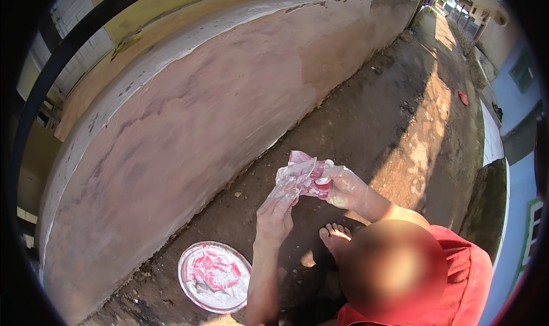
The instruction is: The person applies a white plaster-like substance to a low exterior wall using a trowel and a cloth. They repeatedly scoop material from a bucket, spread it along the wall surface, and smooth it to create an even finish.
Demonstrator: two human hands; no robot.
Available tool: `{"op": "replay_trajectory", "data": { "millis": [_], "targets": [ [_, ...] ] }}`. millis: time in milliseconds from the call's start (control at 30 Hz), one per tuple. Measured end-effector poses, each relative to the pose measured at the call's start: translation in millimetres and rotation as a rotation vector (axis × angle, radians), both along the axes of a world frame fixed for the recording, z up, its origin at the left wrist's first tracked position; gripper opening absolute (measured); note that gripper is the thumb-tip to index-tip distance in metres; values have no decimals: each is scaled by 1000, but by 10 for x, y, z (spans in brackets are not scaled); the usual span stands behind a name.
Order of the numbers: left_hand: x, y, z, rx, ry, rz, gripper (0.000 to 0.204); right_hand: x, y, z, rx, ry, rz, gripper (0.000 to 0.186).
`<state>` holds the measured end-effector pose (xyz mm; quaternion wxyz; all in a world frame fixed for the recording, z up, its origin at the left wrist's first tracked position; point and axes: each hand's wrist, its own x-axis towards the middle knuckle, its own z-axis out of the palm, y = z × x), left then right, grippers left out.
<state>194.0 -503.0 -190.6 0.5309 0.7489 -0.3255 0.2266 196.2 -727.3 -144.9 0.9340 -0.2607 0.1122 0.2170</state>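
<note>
In front of me, both hands are closed on a thin, bent red piece smeared with white [313, 180]; its exact kind is hard to tell. My left hand [276, 211] pinches its near left side, where a pale flat edge sticks up. My right hand [345, 187] grips the other side, thumb on top. White paste coats the fingers of both hands. Below and left of them, on the ground, stands a round shallow tray [182, 269] with white paste smeared over its red inside.
A long, low plastered wall [217, 103] curves along the left. Bare dirt ground [366, 114] runs ahead as a narrow path with a sunlit strip. My bare foot [335, 238] rests below my hands. A red sandal-like item [463, 98] lies farther off, near the light-blue building [517, 97].
</note>
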Motion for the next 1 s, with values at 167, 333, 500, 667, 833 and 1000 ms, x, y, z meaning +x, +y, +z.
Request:
{"op": "replay_trajectory", "data": {
  "millis": [167, 333, 500, 667, 833, 1000],
  "targets": [
    [-31, 78, -205, -38, 226, 184, 24, 49, -458, 0, 9, -113, -71, 44],
    [-21, 130, -351, -90, 364, 457, 27, 745, -1252, 492, -155, -372, -395, 38],
    [5, 101, -422, -222, 510, 449, 31, 2026, -2094, 1026, -856, -559, -817, 30],
    [37, 14, -342, -244, 470, 473, 28, 2832, -2226, 1397, -1384, -809, -1128, 61],
    [42, -196, -418, -258, 517, 406, 27, 3262, -1945, 1190, -1954, -843, -1378, 77],
    [20, -132, -331, -271, 556, 504, 27, 2240, -1151, 1026, -1592, -1389, -1057, 71]
  ]
}}
